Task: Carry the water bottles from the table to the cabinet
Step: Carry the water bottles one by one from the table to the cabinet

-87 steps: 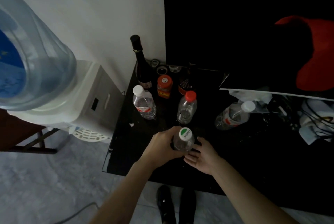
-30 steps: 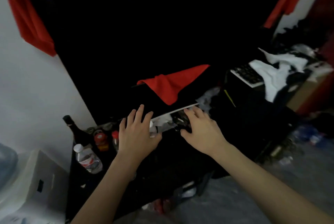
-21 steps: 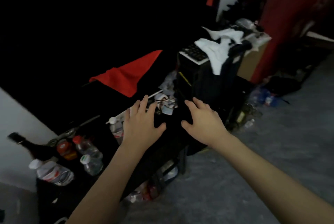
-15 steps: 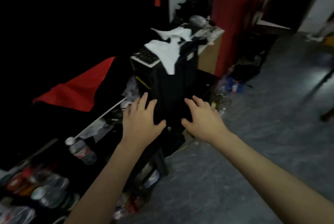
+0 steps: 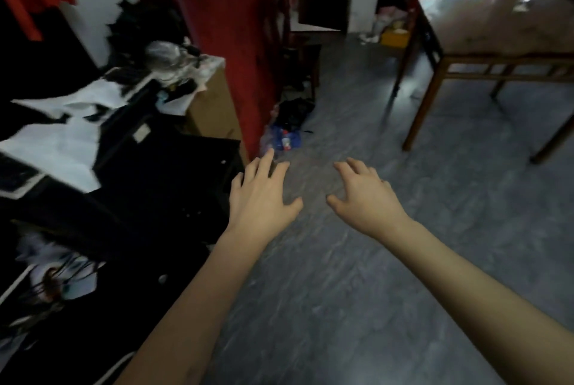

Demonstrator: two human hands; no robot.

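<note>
Oddly, no water bottle is in view, so its direction from the fingers and its long axis cannot be told. The 2 hands hover over the grey floor (image 5: 357,260), left hand (image 5: 264,198) and right hand (image 5: 366,198) both spread and holding nothing. A wooden table (image 5: 497,52) stands at 2 o'clock; neither hand looks nearer it.

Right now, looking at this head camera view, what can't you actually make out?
- Water bottles: none in the head view; the camera points away from them.
- Palms of left hand and right hand: turned down, though both look empty.
- White cloth and clutter on the dark furniture: motion-blurred, cut by the left edge.
- Blue bag on the floor: too small and blurred to identify contents.
</note>
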